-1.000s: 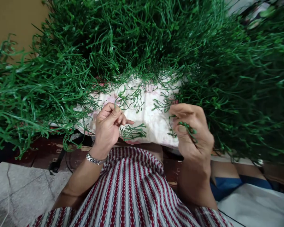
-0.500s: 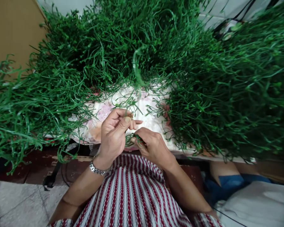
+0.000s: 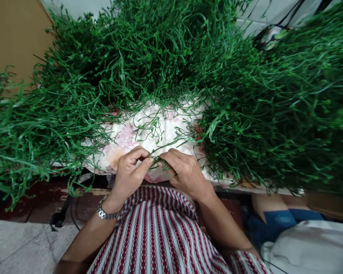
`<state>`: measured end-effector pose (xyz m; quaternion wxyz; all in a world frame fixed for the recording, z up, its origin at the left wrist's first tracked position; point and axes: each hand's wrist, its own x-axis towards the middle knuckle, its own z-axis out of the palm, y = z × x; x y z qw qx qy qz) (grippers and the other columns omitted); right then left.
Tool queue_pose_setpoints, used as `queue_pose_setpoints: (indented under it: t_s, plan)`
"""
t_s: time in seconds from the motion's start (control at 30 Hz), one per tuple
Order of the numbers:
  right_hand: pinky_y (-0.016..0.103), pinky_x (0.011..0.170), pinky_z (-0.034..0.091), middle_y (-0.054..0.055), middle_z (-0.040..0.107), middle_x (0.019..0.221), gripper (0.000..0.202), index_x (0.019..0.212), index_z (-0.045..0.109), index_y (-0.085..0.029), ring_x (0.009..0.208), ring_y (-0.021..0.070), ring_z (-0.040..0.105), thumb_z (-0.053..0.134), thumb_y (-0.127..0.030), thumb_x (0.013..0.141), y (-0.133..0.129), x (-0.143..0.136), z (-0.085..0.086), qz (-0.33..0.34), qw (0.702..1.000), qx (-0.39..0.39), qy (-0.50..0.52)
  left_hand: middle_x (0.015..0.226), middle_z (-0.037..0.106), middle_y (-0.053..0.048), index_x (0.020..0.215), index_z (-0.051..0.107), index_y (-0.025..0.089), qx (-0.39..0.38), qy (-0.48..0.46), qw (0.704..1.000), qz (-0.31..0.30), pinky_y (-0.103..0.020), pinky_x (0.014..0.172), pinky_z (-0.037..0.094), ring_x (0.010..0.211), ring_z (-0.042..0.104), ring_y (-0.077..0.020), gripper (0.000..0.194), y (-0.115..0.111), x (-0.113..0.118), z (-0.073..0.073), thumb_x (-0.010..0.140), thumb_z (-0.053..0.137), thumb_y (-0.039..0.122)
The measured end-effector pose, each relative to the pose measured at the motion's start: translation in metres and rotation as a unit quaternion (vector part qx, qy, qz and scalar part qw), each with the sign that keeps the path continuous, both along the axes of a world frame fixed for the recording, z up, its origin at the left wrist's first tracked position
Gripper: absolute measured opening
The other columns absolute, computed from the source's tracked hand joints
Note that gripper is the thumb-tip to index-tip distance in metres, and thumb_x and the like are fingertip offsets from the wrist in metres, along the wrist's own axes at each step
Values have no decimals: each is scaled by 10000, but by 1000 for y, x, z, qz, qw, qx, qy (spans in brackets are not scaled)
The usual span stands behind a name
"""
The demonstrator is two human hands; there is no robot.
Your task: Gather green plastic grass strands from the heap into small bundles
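Note:
My left hand [image 3: 131, 169] pinches the lower end of a thin green stem [image 3: 171, 144] between thumb and forefinger. That stem slants up to the right above my right hand and ends in a curled, paler tip. Curled close beside it, my right hand [image 3: 185, 171] is closed on a few small green sprigs [image 3: 165, 164], partly hidden by its fingers. The two hands almost meet over the near edge of a white floral cloth [image 3: 121, 135]. Beyond them, a few loose stems [image 3: 153, 127] lie on the cloth.
Large heaps of thin green branching stems rise at the left [image 3: 45, 129], the back [image 3: 160, 49] and the right [image 3: 274, 125]. A brown board [image 3: 14, 38] stands at far left. Another person's knee [image 3: 270, 205] shows at lower right, near a pale cloth-like bundle [image 3: 311, 243].
My left hand has moved down and slightly left, close to my right hand. The stem it holds has swung from upright to slanting right. My right hand has shifted little.

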<state>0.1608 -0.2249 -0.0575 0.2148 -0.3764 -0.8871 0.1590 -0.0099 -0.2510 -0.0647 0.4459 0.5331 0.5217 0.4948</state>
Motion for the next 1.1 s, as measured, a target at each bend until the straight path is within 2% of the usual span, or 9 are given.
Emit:
queue_pose_setpoints:
  t_s: [0.1,0.23,0.37,0.47,0.57,0.7,0.87,0.93,1.1]
  plan:
    - [229,663,423,61,638,845,140,962,572,-140,749,137,577,484,-140,854,0,-2,-1,17,997,-32,70,709,456,12,707,523,169,-4,-14,1000,-1,-224,587,327,637,405,-106,102,2,0,-4,799,549,202]
    - [213,707,454,57,669,874,146,961,597,-143,796,120,618,480,-186,884,-1,0,4,13,986,-89,143,791,481,-8,774,512,175,3,24,999,-38,-238,702,364,754,459,-133,41,-1,-2,-5,810,516,193]
    - [201,683,459,30,677,843,162,934,618,-156,756,105,627,476,-222,896,2,9,16,2,970,-152,190,765,498,1,788,505,182,-34,18,999,-31,-227,642,352,677,432,-119,45,-6,-6,-6,820,513,213]
    - [203,669,451,23,671,819,179,907,629,-158,732,103,620,475,-249,898,8,17,19,-19,962,-168,214,744,497,7,767,517,180,-29,-10,999,-23,-219,618,342,654,424,-111,66,-7,-8,-7,814,534,222]
    - [212,669,446,28,663,811,208,893,641,-150,728,113,609,487,-290,891,14,18,14,-22,961,-179,212,719,504,14,743,533,182,-34,-55,997,-34,-209,582,340,628,428,-104,83,-7,-9,-10,794,573,234]
    - [201,643,437,13,633,806,245,951,632,-151,714,109,579,583,-358,830,11,6,2,23,952,-213,217,670,495,26,736,552,180,-40,-65,997,-22,-199,551,339,586,416,-91,86,-9,0,-11,789,590,237]
    - [195,590,411,5,582,687,225,797,621,-134,609,84,519,575,-350,842,5,-5,-10,30,947,-201,247,639,463,32,723,535,174,-41,-53,998,-4,-193,539,331,573,401,-89,119,-12,10,-11,805,565,256]
    - [204,604,415,20,597,684,216,785,626,-135,630,96,535,571,-334,847,6,-3,-10,38,951,-186,243,634,448,33,721,522,172,-59,-49,997,-27,-194,539,326,572,391,-90,131,-11,8,-10,807,557,265]
    - [207,615,420,34,648,726,154,871,651,-148,673,107,567,548,-263,861,9,7,-4,85,956,-195,201,634,446,33,764,533,168,-85,25,985,-145,-198,554,312,588,395,-94,82,-9,-5,-6,824,493,207]
